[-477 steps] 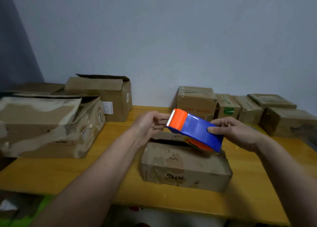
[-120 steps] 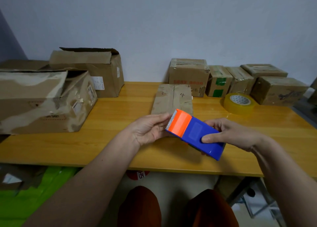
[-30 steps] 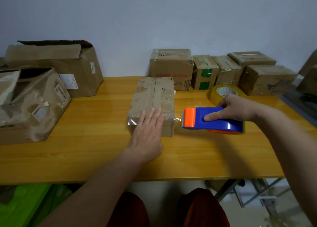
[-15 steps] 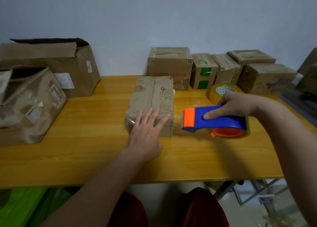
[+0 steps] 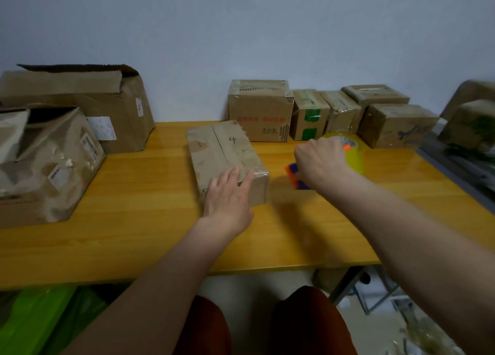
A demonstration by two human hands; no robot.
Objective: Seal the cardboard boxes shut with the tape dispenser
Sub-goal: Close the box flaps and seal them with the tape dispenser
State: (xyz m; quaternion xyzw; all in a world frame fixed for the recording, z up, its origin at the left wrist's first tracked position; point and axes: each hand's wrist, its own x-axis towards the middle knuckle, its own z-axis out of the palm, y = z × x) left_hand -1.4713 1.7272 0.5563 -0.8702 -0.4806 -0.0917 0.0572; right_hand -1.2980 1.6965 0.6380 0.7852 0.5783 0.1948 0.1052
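The tape dispenser (image 5: 294, 177), blue with an orange front, sits under the right hand (image 5: 318, 164), which curls around it from above; only its blurred front end shows, low over the table (image 5: 139, 220) just right of the flat cardboard box (image 5: 225, 153). That box, marked "3" and "4" on its closed top flaps, lies under the left hand (image 5: 227, 194), whose straight fingers press flat on its near corner. Just beyond the right hand a yellowish roll of tape (image 5: 351, 151) rests on the table, partly hidden by the knuckles. Farther past both hands, a row of small taped boxes (image 5: 310, 113) stands along the wall (image 5: 241, 33). Well to the left of the left hand are two large, battered boxes (image 5: 48, 161) with raised flaps. Below the forearms, rust-coloured trousers (image 5: 203, 328) show under the table edge.
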